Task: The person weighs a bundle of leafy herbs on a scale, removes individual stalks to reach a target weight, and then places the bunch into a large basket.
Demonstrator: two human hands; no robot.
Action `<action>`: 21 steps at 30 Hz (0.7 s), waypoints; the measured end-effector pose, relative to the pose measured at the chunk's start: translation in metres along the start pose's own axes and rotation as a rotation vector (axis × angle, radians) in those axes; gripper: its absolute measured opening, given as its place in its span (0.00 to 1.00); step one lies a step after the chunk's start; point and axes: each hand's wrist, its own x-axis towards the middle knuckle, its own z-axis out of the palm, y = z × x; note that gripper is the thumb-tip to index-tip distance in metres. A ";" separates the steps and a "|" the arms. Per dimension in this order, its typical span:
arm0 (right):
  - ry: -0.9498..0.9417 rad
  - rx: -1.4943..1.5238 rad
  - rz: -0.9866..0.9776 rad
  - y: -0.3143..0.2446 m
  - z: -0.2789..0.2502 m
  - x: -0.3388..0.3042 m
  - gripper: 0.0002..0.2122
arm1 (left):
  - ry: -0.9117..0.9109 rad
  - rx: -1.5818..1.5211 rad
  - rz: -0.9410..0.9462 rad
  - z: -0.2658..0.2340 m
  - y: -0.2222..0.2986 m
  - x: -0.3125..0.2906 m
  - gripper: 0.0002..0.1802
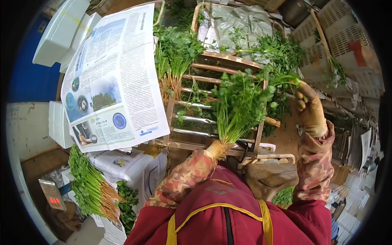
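Observation:
A bunch of coriander point(241, 102) stands leafy end away from me, its stem ends wrapped in my gloved left hand point(219, 150), which is closed close to my apron. On the right, my gloved right hand point(309, 107) is raised with fingers curled, pinching a thin coriander sprig point(289, 78) by its yellowish stem end. The sprig's leaves reach left toward the bunch. Beneath the bunch lies a rusty metal rack point(195, 119) with parallel bars. More loose coriander point(281, 51) spreads over the rack's far right corner.
An open newspaper point(118, 77) covers the rack's left side, beside a rooted coriander pile point(175, 53). Lower left, another coriander bundle point(92, 183) lies near a scale with a lit red display point(54, 201). White foam boxes point(61, 34) stand far left; plastic crates point(339, 36) line the right.

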 end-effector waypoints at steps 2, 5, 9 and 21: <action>0.062 -0.149 -0.155 -0.018 -0.025 0.004 0.11 | 0.002 -0.033 0.035 -0.001 -0.007 0.008 0.16; 0.070 0.012 -0.360 -0.091 -0.122 0.018 0.13 | 0.080 0.067 0.035 0.000 -0.014 0.015 0.14; 0.537 -1.118 -0.401 -0.074 -0.179 0.041 0.28 | 0.099 0.035 0.355 0.018 -0.033 0.030 0.09; -0.012 -0.706 0.432 0.172 0.019 0.003 0.08 | -0.002 0.301 0.664 0.000 -0.072 0.081 0.15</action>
